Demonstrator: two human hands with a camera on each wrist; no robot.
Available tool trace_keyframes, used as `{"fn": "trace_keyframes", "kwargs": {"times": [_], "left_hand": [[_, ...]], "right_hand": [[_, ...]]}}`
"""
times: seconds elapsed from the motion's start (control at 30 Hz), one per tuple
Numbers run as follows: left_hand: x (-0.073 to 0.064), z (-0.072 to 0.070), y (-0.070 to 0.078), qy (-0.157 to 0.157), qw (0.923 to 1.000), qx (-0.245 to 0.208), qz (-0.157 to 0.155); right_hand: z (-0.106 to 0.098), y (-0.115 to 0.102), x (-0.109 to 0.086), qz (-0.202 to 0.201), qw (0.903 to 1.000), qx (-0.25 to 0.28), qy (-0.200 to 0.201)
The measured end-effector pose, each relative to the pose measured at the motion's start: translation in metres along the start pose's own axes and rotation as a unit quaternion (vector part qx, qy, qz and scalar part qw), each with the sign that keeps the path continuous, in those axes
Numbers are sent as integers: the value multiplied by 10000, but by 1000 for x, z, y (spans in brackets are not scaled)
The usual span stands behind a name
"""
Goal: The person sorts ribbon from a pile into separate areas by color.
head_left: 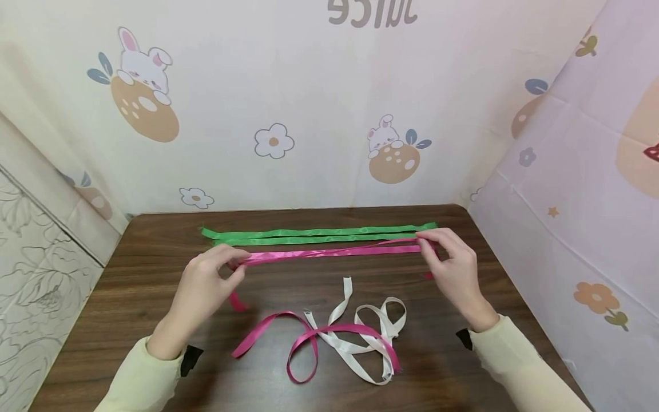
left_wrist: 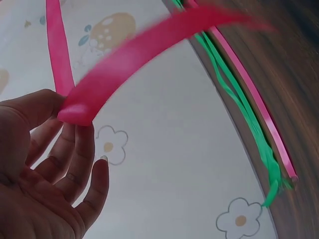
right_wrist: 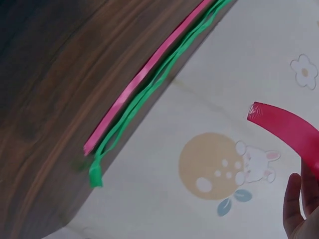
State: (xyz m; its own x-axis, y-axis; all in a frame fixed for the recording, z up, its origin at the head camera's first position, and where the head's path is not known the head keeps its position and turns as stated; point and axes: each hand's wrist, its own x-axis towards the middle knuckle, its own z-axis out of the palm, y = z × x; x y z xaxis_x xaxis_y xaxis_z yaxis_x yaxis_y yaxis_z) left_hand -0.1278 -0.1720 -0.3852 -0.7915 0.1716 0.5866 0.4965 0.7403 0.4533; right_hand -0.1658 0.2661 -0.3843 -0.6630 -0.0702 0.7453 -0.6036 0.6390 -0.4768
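A pink satin ribbon [left_wrist: 124, 59] is stretched between both hands above the table. My left hand [head_left: 203, 286] pinches it between thumb and fingers, and a loose tail hangs past the grip. At the other side my right hand [head_left: 453, 266] pinches the same ribbon near its other end; the short free end [right_wrist: 284, 122] shows in the right wrist view. Right behind it, a second pink ribbon [head_left: 288, 255] lies straight across the table. Beyond that, green ribbons [head_left: 309, 233] lie lengthwise near the back edge.
In front of the hands, a loose pink ribbon [head_left: 258, 336] curls over tangled white ribbons [head_left: 355, 347]. The dark wooden table [head_left: 139, 274] meets a patterned curtain [head_left: 319, 103] at the back, and a similar cloth [head_left: 561, 189] hangs at the right.
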Motion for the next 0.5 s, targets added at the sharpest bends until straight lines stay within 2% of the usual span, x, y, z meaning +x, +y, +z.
{"fn": "trace_keyframes", "kwargs": {"times": [0.2, 0.5], "left_hand": [[0, -1, -7, 157, 9999, -52, -28], [-4, 1, -21, 196, 9997, 121, -54]], "right_hand": [[-10, 12, -3, 238, 9996, -152, -100], [-13, 24, -5, 226, 9992, -327, -36]]}}
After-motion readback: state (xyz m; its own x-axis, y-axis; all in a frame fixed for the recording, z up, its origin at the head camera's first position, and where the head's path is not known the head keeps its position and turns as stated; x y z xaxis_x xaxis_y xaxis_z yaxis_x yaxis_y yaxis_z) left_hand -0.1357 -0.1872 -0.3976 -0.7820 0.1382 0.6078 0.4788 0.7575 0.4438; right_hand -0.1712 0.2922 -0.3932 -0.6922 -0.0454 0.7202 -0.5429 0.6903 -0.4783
